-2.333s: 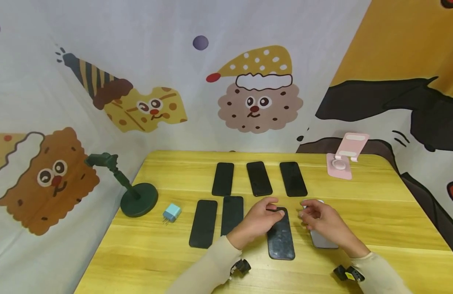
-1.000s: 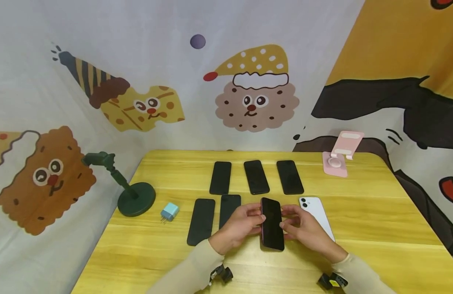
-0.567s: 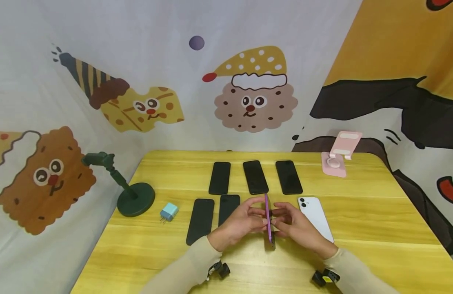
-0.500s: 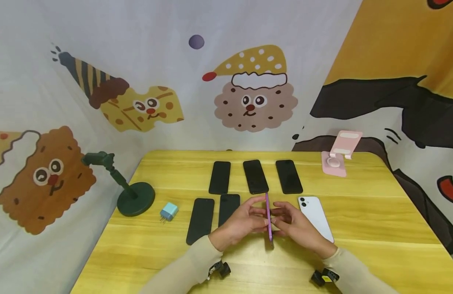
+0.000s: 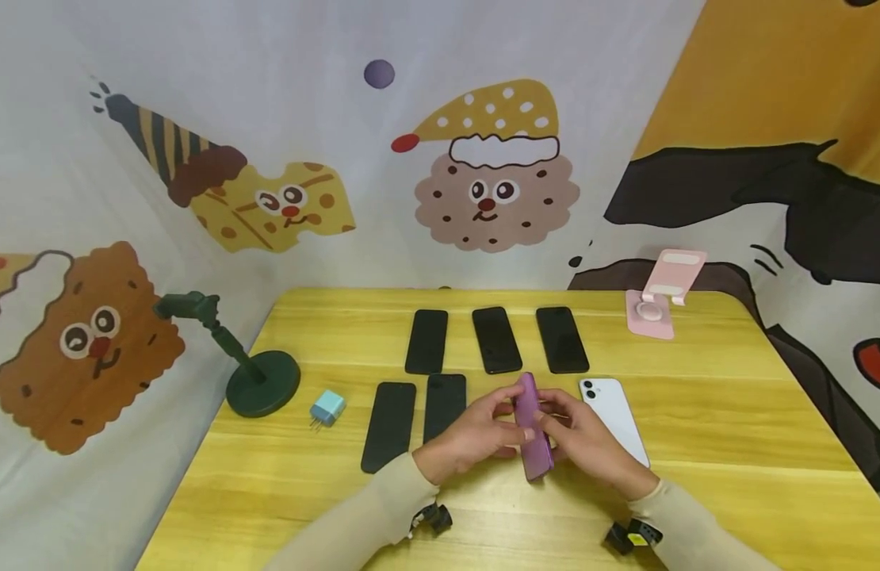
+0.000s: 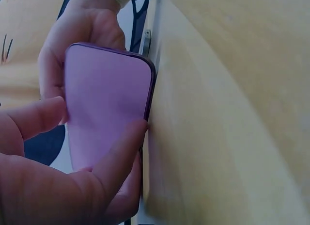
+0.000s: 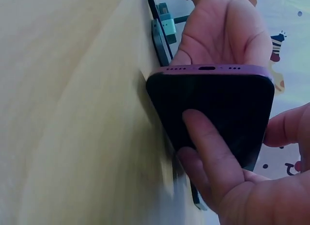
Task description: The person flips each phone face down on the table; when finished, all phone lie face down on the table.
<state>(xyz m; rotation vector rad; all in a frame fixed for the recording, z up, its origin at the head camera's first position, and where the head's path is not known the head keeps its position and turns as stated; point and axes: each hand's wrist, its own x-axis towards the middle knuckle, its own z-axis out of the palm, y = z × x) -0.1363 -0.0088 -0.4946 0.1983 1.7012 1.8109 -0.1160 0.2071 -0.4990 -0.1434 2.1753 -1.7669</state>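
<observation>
Both hands hold a purple smartphone (image 5: 536,457) tilted above the table, its plain purple back facing up toward the head view. My left hand (image 5: 476,432) grips its left edge, with the thumb lying across the back. From the other side my right hand (image 5: 590,434) pinches it, thumb on the right edge. In the right wrist view the phone's dark screen (image 7: 232,104) shows, with fingers spread against it and the charging port end facing the camera. A white phone (image 5: 618,416) lies back up beside my right hand. Left of my left hand is a black phone (image 5: 445,404), partly covered.
Several more black phones lie screen up, such as one at the back (image 5: 427,342) and one at the left (image 5: 388,428). A blue charger plug (image 5: 329,408) and a dark green stand (image 5: 264,384) are on the left; a pink phone stand (image 5: 650,313) is at the back right.
The phone has been picked up from the table between both hands. It was held screen up, then turned edge on, and now shows its purple back.
</observation>
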